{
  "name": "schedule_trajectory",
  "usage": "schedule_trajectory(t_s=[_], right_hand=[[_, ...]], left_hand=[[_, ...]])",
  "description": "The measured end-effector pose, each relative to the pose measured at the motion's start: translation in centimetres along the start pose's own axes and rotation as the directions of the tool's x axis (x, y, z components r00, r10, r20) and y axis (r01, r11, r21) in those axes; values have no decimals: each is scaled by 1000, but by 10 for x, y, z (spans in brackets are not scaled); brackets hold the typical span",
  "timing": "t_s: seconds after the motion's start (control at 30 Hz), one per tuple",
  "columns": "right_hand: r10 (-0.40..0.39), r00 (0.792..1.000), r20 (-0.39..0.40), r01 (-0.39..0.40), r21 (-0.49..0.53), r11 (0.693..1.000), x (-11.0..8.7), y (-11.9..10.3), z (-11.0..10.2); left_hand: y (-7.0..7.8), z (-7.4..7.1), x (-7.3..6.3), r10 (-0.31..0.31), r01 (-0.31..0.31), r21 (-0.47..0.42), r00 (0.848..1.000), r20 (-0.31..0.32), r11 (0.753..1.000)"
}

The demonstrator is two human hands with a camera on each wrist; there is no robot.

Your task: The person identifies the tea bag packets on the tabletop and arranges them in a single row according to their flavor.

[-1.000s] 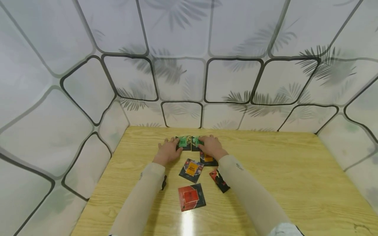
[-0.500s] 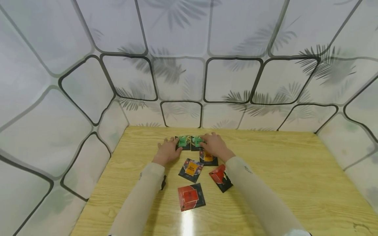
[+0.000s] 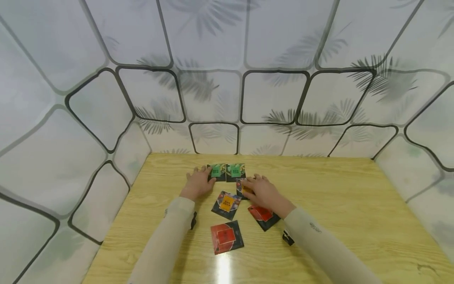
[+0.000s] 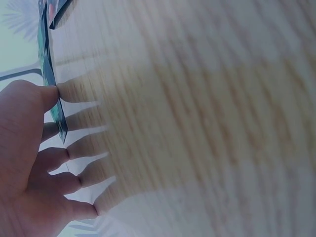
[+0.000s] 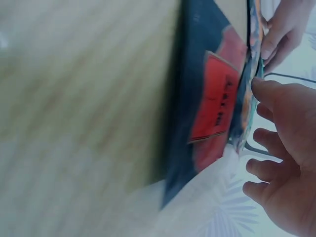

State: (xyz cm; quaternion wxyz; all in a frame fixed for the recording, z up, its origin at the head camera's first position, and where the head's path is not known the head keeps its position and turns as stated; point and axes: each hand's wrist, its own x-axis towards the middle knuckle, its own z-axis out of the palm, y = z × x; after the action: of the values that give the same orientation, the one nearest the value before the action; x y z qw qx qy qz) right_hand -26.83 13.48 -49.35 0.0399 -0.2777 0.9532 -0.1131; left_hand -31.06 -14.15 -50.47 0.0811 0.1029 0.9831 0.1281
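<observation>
My left hand point(image 3: 198, 183) lies with spread fingers at the left edge of a flat packet with a green label point(image 3: 216, 171). In the left wrist view its thumb point(image 4: 49, 97) touches that packet's edge, and the other fingertips rest on the table. A second green-labelled packet point(image 3: 235, 171) sits close beside the first. My right hand point(image 3: 265, 193) reaches over a packet with an orange label point(image 3: 239, 190), partly covering it. In the right wrist view, the thumb point(image 5: 264, 89) is right at this packet's edge and the other fingers are loosely bent.
Another orange-labelled packet point(image 3: 227, 204) lies tilted in the middle of the wooden table point(image 3: 330, 205). Nearer are two red packets, one point(image 3: 261, 214) beside my right wrist and one point(image 3: 227, 236) at the front. A patterned cloth wall point(image 3: 266, 98) rises behind the table.
My right hand has moved back from the right green packet to the orange-labelled one, uncovering the green packet. The left hand stays at the left green packet.
</observation>
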Motion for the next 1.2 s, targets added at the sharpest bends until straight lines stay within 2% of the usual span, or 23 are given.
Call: schedule_trajectory(t_s=[0.2, 0.6, 1.2], right_hand=[[-2, 1000, 18, 2, 6, 1000, -11, 4, 5], [-24, 1000, -12, 25, 24, 999, -24, 11, 6], [12, 999, -41, -11, 29, 1000, -38, 31, 5]], left_hand=[[0, -1, 0, -9, 9, 0, 1000, 11, 1000], [1, -1, 1, -12, 12, -11, 1000, 12, 1000], [1, 1, 1, -1, 1, 14, 1000, 9, 1000]])
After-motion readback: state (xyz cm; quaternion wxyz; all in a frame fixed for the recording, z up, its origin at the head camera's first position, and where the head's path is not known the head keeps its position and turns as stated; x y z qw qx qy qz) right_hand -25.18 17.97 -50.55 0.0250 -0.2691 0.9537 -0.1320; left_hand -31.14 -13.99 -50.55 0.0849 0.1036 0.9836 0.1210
